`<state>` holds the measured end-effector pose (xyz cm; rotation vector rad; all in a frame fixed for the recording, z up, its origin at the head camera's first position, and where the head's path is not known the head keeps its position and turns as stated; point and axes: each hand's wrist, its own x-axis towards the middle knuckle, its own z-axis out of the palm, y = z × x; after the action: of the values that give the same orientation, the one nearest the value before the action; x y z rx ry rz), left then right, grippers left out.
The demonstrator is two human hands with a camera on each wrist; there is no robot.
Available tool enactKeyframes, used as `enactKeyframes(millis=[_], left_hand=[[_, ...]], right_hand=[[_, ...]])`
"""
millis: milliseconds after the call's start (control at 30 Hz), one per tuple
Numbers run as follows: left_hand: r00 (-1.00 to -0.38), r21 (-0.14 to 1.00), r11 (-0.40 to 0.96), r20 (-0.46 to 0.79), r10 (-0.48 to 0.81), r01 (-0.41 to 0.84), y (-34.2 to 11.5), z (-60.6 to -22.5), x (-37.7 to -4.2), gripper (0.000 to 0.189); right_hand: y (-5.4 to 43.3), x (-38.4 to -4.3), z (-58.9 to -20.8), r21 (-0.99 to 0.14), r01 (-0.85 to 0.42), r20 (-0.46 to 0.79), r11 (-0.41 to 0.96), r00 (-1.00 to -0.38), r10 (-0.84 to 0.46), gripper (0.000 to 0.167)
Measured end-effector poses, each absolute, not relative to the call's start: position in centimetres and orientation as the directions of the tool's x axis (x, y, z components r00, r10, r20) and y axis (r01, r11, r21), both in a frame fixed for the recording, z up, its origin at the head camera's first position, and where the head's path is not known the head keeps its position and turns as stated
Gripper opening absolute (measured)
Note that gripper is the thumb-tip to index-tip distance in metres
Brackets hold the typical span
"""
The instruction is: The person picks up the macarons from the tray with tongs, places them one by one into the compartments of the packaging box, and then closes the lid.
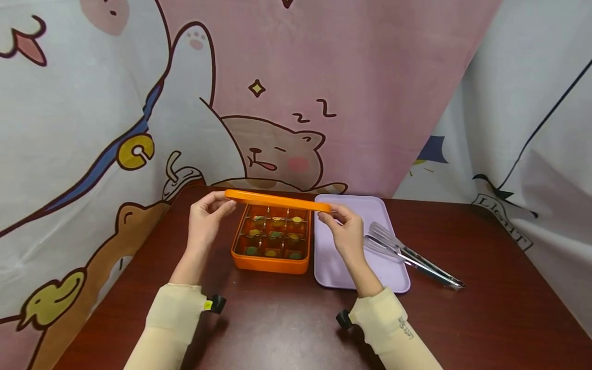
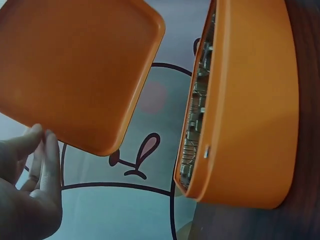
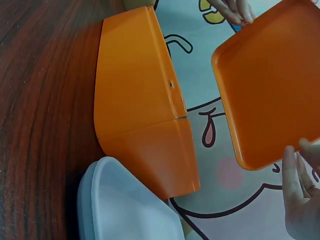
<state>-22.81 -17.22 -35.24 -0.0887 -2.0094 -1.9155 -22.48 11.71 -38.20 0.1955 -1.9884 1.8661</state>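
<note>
An orange lid is held up over an orange box, tilted with its left end higher in the head view. My left hand pinches the lid's left edge between thumb and fingers. At the opposite edge, my right hand pinches it the same way. The lid's smooth, rimmed underside faces the left wrist camera, and a gap separates it from the box. Inside the box, clear dividers form several compartments with small yellow and green pieces, too small to make out.
Right of the box lies a pale purple tray, partly under my right forearm. Metal tongs rest with their slotted heads on the tray and their other end on the dark wooden table. A cartoon-printed curtain hangs behind the table.
</note>
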Motion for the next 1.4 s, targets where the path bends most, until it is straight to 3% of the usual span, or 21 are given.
enactKeyframes(millis=[167,300,433,967,1400], left_hand=[[-0.956,0.964,0.173,0.231,-0.178,0.201,-17.6,-35.6,-22.4,0.027],[-0.978,0.974,0.194,0.145,-0.148,0.115,-17.8,-35.9,-22.5,0.033],[-0.989,0.953,0.299,0.092,-0.113,0.054,-17.4,-36.8,-23.2,0.038],[-0.994,0.853,0.520,0.093,-0.057,0.050,-17.9,-38.1,-23.6,0.044],[-0.998,0.832,0.555,0.054,-0.041,0.022,-18.3,-41.0,-24.0,0.044]], right_hand=[[11.7,-22.6,-38.8,-0.947,-0.320,0.317,-0.004,-0.941,0.117,0.026],[11.5,-22.6,-39.0,-0.965,-0.257,0.262,0.052,-0.959,0.110,0.030],[11.1,-23.2,-39.4,-0.954,-0.246,0.267,0.173,-0.957,0.112,0.033],[10.5,-23.7,-40.7,-0.893,-0.171,0.218,0.416,-0.974,0.068,0.037],[10.3,-23.4,-42.3,-0.837,-0.183,0.237,0.515,-0.971,0.040,0.036]])
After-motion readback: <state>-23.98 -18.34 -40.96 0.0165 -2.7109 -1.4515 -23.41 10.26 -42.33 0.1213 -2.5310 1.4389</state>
